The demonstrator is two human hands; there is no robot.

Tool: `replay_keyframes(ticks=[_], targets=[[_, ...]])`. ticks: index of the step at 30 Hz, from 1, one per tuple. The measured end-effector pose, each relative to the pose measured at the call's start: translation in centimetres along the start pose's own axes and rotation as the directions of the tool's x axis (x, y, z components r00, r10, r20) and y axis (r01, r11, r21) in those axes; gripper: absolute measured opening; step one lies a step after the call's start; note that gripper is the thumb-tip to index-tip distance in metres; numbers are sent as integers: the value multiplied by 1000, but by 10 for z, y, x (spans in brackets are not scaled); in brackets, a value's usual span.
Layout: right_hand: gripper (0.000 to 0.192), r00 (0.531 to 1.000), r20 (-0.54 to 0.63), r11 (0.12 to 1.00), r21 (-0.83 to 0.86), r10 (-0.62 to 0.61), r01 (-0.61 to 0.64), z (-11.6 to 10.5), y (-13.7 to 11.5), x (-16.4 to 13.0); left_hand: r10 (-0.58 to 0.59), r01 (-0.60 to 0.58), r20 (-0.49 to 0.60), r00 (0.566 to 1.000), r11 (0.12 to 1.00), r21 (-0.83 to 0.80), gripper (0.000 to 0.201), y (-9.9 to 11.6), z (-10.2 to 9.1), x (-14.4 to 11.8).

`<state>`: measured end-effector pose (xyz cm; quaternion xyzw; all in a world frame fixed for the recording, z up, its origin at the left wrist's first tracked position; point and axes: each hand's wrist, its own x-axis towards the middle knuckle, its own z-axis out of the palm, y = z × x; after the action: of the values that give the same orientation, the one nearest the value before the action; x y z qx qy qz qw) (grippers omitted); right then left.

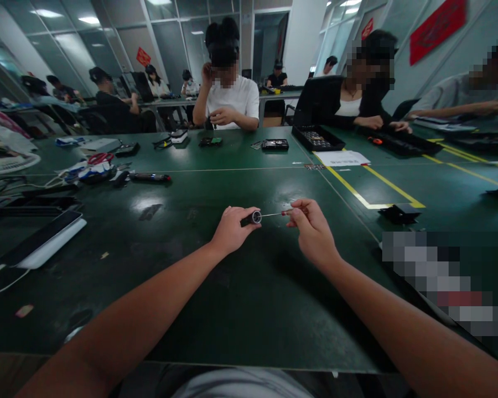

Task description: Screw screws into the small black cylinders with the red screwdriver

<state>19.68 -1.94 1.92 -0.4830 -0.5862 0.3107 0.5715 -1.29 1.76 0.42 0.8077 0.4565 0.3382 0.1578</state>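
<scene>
Cylinder (256, 217) and thin-shafted tool (284, 213) over the tabletop (249, 315).
Left hand (231, 229) grips the cylinder; right hand (314, 231) pinches the tool, its long axis pointing toward nine o'clock, at the cylinder's open end.

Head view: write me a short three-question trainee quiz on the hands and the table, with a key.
1. What does the wearer's left hand hold?
2. True or false: the thin shaft held by the right hand points toward the left hand.
3. What colour is the tape on the right side of the table?
A) blue
B) yellow
C) pink

Key:
1. A dark cylinder with a pale ring around its end.
2. True.
3. B.
</scene>
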Motion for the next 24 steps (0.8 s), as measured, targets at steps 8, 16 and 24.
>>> replay_keyframes(ticks=[8,16,24], targets=[[34,999,18,982,-189,26,-22,-2,-7,-1,10,-10,6,1000,1000,4,30,-1,2,0],[22,999,47,996,-87,-28,32,-2,5,1,4,-4,-5,1000,1000,-3,32,-1,1,0],[25,1000,1,982,-188,-20,20,-3,-3,0,-7,7,20,1000,1000,-18,30,2,-1,0]])
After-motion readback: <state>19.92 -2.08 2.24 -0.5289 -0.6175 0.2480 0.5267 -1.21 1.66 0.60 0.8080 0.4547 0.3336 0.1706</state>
